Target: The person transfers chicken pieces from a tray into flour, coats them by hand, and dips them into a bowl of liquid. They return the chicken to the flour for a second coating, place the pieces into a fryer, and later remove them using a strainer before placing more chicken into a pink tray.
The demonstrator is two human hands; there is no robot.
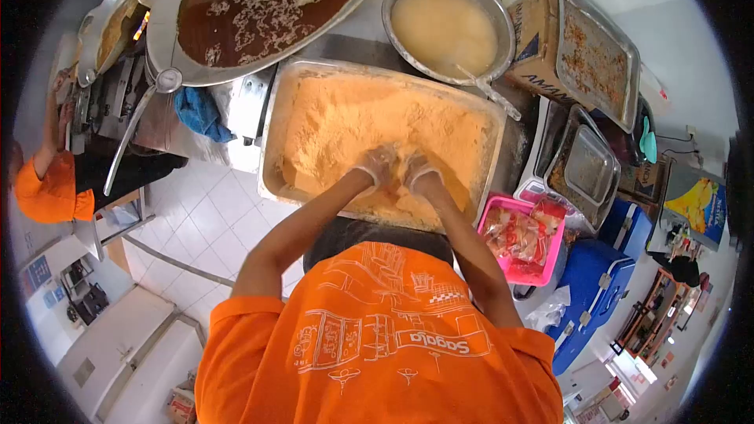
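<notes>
A large metal tray (265,141) full of orange-tan flour (338,118) lies in front of me. Both my hands wear clear gloves and are in the flour near the tray's front side, close together. My left hand (378,166) is sunk partly in the flour, its fingers covered. Just to its right, my right hand (418,166) also reaches into the flour, fingertips hidden. Whether either hand holds anything under the flour cannot be made out. A metal bowl of cloudy pale liquid (444,23) stands behind the tray, with a utensil (491,94) on its rim.
At back left is a wide pan of dark oil (263,8) with a thermometer (167,80); a blue cloth (200,112) lies below. A pink basket (514,239) of packed food and blue coolers (589,294) stand right. Another person (53,184) works at far left.
</notes>
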